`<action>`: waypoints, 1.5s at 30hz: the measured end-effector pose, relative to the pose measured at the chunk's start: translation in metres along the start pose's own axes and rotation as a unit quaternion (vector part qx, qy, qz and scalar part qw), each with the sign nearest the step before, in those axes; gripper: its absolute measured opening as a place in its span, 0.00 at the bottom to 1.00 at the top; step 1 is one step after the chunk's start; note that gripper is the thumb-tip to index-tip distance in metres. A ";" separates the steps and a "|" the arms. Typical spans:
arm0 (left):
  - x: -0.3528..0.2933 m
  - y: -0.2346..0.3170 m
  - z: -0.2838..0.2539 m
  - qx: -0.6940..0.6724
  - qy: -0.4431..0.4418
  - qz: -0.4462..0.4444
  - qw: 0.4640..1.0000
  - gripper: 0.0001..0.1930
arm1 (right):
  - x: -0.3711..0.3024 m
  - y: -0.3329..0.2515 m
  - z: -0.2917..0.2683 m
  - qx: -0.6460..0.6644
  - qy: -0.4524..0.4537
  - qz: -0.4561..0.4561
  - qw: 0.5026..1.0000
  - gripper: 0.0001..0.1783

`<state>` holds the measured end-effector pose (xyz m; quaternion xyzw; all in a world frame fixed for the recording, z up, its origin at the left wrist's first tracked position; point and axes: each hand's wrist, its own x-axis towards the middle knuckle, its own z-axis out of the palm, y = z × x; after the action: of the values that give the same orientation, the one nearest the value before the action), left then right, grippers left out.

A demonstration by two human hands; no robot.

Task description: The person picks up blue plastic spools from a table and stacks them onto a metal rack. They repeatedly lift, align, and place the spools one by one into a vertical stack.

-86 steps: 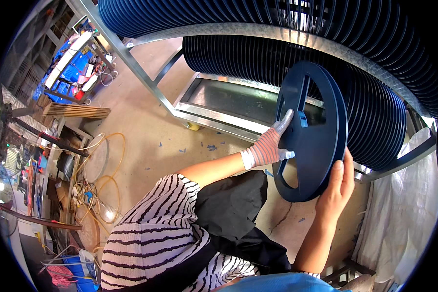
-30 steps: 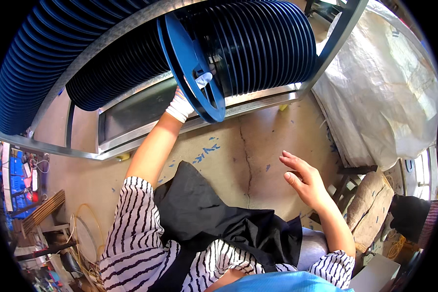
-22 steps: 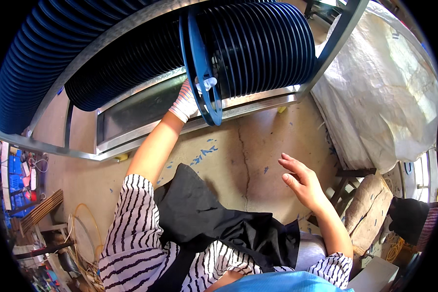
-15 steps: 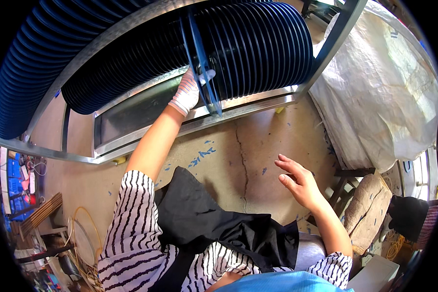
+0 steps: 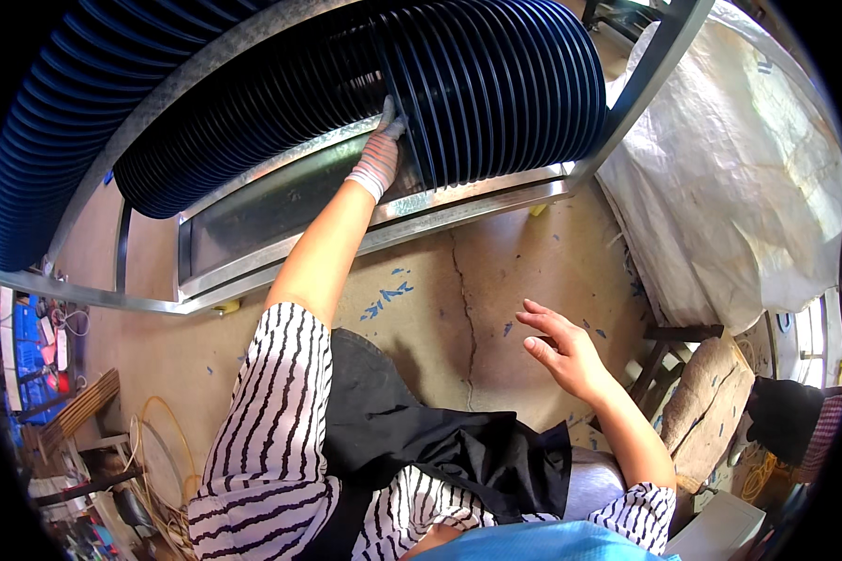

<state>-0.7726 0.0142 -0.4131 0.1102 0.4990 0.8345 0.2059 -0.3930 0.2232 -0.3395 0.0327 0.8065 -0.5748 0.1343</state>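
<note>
your left hand (image 5: 381, 154) at the row of dark blue discs (image 5: 496, 89) on the metal rack (image 5: 458, 201).

its gloved fingers press one disc edge-on among the others, up and ahead of you; the row runs left to right. your right hand (image 5: 561, 351) hangs open and empty over the concrete floor (image 5: 458, 280), well apart, so the left is nearer.

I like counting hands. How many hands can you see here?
2. The gloved left hand is up on the row of dark blue discs. The bare right hand hangs open over the concrete floor.
</note>
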 end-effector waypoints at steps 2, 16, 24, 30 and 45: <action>-0.008 0.004 0.004 0.012 0.017 0.000 1.000 0.37 | 0.002 -0.002 0.002 0.003 -0.008 -0.005 1.000 0.23; -0.008 -0.003 0.001 0.042 0.052 -0.025 0.997 0.22 | 0.004 -0.001 -0.006 -0.025 -0.015 -0.001 1.000 0.24; -0.161 0.073 0.023 0.529 -0.023 -0.030 0.848 0.34 | -0.077 -0.011 -0.035 -0.171 -0.071 -0.032 0.982 0.28; -0.250 0.125 0.082 0.746 -0.397 -0.029 0.535 0.22 | -0.138 0.012 -0.051 -0.361 -0.046 -0.064 0.929 0.23; -0.261 0.175 0.122 0.697 -0.560 -0.219 0.391 0.13 | -0.284 -0.052 -0.003 -0.140 -0.055 0.040 0.988 0.14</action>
<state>-0.5334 -0.0816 -0.1955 0.5450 0.6851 -0.1281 0.4660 -0.1312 0.2377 -0.2190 0.0142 0.8682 -0.4516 0.2050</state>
